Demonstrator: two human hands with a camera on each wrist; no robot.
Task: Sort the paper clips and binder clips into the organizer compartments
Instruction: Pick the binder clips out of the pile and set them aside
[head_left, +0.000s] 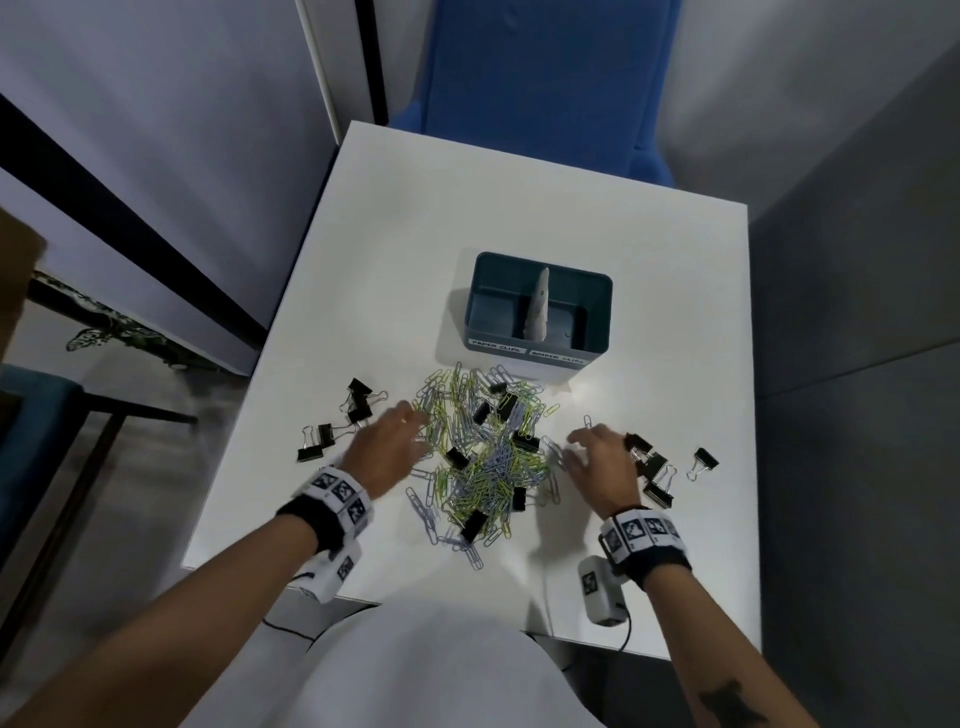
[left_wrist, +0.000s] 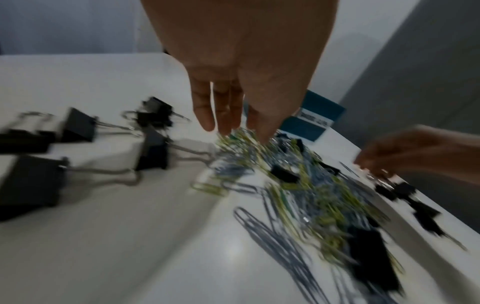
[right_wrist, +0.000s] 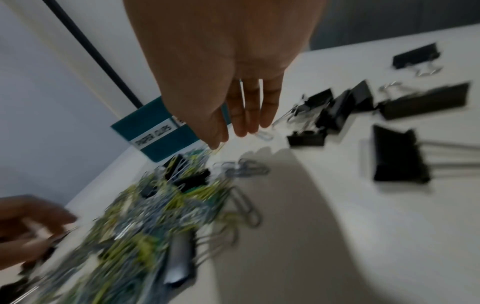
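Note:
A heap of green and grey paper clips (head_left: 480, 457) mixed with black binder clips lies in the middle of the white table (head_left: 571, 218). Behind it stands the teal organizer (head_left: 537, 312) with two compartments labelled for paper clips and binder clips. My left hand (head_left: 400, 431) hovers at the heap's left edge, fingers straight (left_wrist: 228, 115) and holding nothing. My right hand (head_left: 597, 452) hovers at the heap's right edge, fingers straight (right_wrist: 246, 115) and empty. Several binder clips (head_left: 343, 421) lie left of the heap. Others (head_left: 652, 470) lie right of it.
A white divider (head_left: 537, 306) stands in the organizer's middle. One binder clip (head_left: 704, 461) lies alone at the far right. A blue chair (head_left: 540, 78) stands beyond the table's far edge. The table's near edge is close to my wrists.

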